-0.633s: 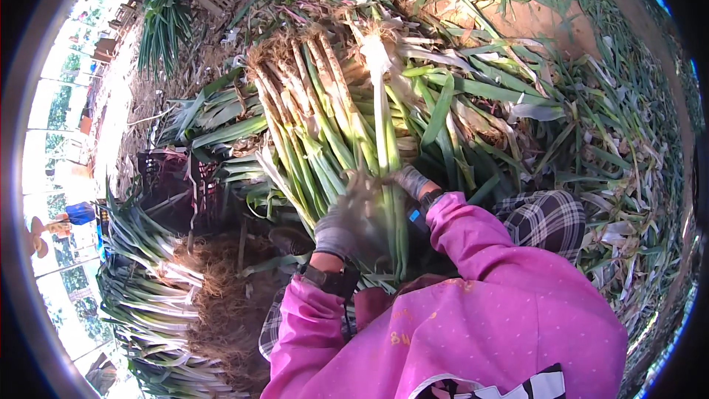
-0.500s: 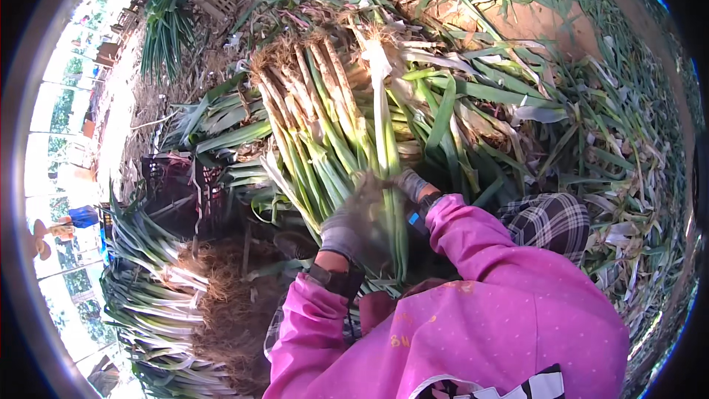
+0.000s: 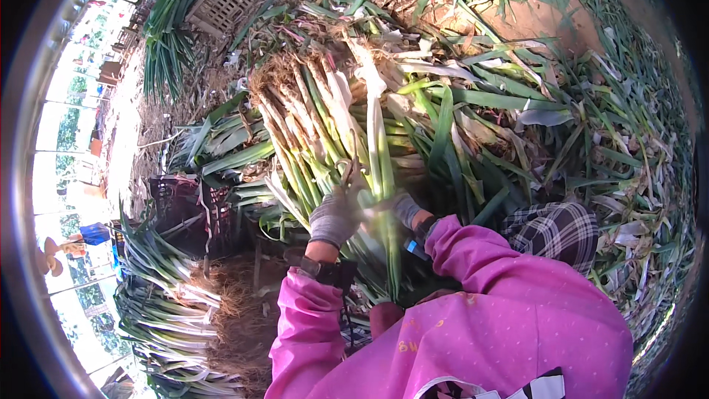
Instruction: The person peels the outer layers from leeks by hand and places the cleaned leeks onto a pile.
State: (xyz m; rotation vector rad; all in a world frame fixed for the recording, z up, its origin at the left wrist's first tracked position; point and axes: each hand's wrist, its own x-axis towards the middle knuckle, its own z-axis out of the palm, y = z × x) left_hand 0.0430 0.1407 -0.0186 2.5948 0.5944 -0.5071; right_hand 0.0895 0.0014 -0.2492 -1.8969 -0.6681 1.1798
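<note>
Grey-gloved left hand and right hand, both partly curled but blurred, at the green length of a leek just right of a row of leeks; cannot tell how firmly gripped; could snap or slip if tugged unevenly

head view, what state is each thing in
Left hand, gloved, fingers blurred
Right hand, gloved, beside the pale stalk
Pale stalk, root end away from the person
Brown-skinned stalks, side by side, roots on
Stacked stalks, piled at left, roots facing right
Pale crate, set at an angle
Dark crate, contents unclear
</note>
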